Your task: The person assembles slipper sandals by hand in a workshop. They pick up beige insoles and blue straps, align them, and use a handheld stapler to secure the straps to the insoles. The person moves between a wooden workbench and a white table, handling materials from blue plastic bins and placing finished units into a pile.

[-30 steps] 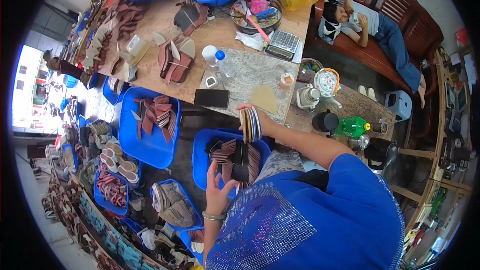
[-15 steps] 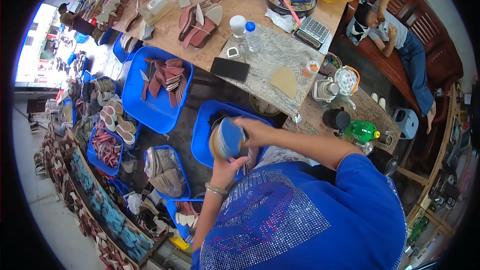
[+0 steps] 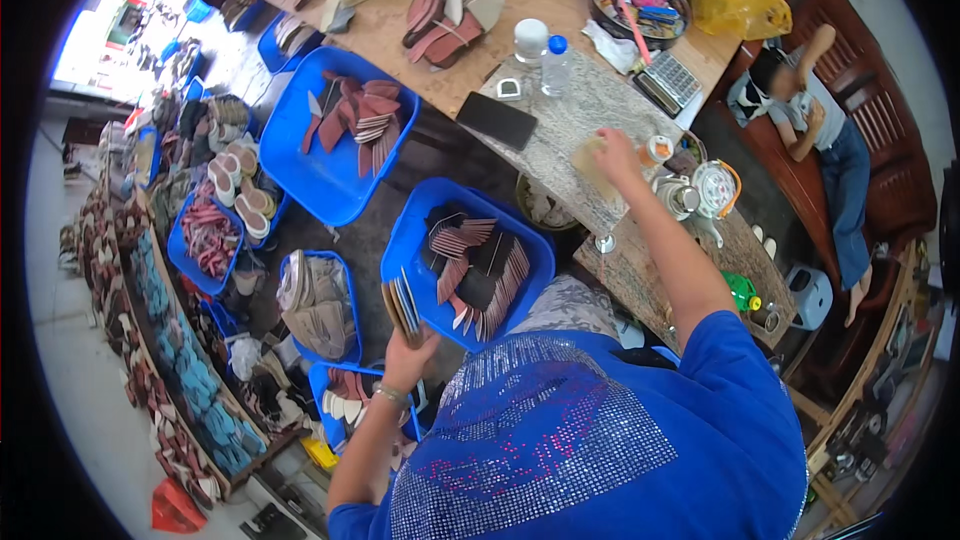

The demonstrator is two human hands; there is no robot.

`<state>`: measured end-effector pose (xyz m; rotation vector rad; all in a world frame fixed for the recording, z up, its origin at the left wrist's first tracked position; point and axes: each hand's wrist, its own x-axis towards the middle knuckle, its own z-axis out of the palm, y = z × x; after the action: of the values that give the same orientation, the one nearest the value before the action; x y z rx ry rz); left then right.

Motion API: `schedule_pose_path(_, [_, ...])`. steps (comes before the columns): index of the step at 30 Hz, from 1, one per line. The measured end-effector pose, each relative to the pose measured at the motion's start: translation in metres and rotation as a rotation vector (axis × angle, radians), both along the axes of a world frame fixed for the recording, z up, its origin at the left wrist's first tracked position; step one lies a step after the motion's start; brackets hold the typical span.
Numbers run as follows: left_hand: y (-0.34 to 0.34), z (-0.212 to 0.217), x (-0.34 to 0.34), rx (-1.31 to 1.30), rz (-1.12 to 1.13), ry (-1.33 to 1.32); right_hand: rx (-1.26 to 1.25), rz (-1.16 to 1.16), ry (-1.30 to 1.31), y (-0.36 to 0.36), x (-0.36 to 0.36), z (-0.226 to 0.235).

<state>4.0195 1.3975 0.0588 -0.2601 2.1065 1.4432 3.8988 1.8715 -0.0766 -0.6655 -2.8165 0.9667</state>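
Observation:
In my left hand (image 3: 408,360) is an upright stack of thin flat cut pieces (image 3: 402,306), tan, blue and dark at the edges, held beside a blue tub (image 3: 540,250). Bundles of reddish-brown and black pieces (image 3: 470,270) lie inside that tub. My right hand (image 3: 618,158) reaches over the speckled stone slab (image 3: 570,120), its fingers closed at the edge of a tan rounded sheet piece (image 3: 594,166). Part of this piece is hidden under the hand, and it is slightly blurred.
A black phone (image 3: 497,120), a bottle with a blue cap (image 3: 555,68) and an orange-and-white jar (image 3: 658,149) stand around the slab. Another blue tub (image 3: 335,180) holds reddish pieces. Right of the table, a person (image 3: 815,120) lies on a wooden bench (image 3: 800,190).
My hands were together on the stack; now they are apart. The right has moved to the tan piece on the slab, while the left keeps the stack. The whole view has shifted.

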Motion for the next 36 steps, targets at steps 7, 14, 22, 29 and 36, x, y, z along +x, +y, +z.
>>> schedule_pose_path(7, [-0.163, -0.012, 0.143, -0.826, -0.236, -0.271, 0.254, 0.159, -0.348, 0.015, -0.023, -0.007])
schedule_pose_path(14, [-0.163, -0.046, 0.258, -0.874, 0.231, -0.474, 0.034, 0.089, -0.321, 0.063, -0.019, -0.087])
schedule_pose_path(22, [-0.194, -0.061, 0.292, -0.877, 0.094, -0.552, -0.342, -0.144, -0.023, 0.029, 0.013, -0.099])
schedule_pose_path(29, [-0.276, -0.113, 0.31, -0.708, 0.18, -0.353, -0.765, -0.115, 0.031, -0.117, 0.12, -0.039])
schedule_pose_path(36, [-0.364, -0.143, 0.368, -0.632, 0.197, -0.348, -0.372, 0.121, -0.169, -0.265, 0.26, -0.023])
